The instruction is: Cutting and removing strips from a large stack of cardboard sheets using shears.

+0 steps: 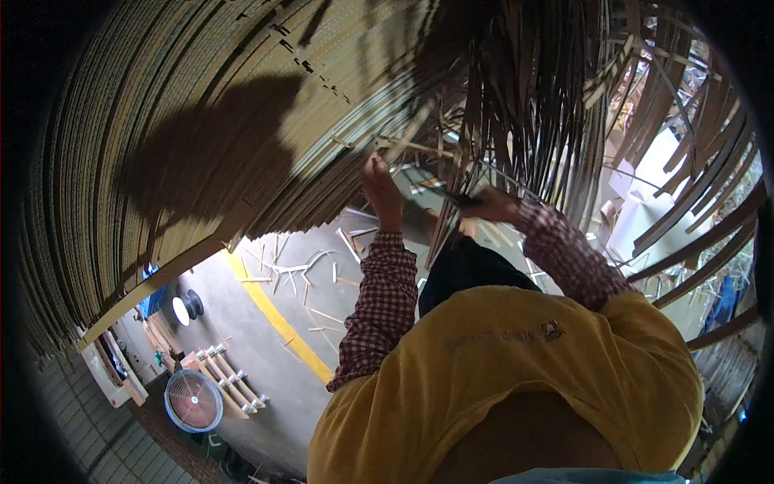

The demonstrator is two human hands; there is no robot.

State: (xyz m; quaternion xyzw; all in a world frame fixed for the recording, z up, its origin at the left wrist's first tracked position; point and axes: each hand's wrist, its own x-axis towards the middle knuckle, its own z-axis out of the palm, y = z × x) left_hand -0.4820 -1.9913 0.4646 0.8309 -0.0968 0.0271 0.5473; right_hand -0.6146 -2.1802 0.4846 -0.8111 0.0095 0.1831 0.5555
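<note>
A large stack of cardboard sheets (193, 89) fills the upper left, its layered edges facing me. My left hand (382, 192) is raised at the stack's lower right edge, fingers closed. Close to its fingertips lies a thin pale cardboard strip (419, 148); what the fingers pinch is too small to make out. My right hand (493, 206) is closed round a dark, slim tool (462, 198) pointing left, its kind unclear. Just beyond the right hand, long brown cardboard strips (528, 105) hang down in a dense bunch.
Offcut strips (300, 268) litter the grey floor by a yellow line (278, 319). A round fan (193, 400) stands at lower left beside a wooden rack (230, 383). More curved strips (709, 161) and white sheets (649, 218) are at right.
</note>
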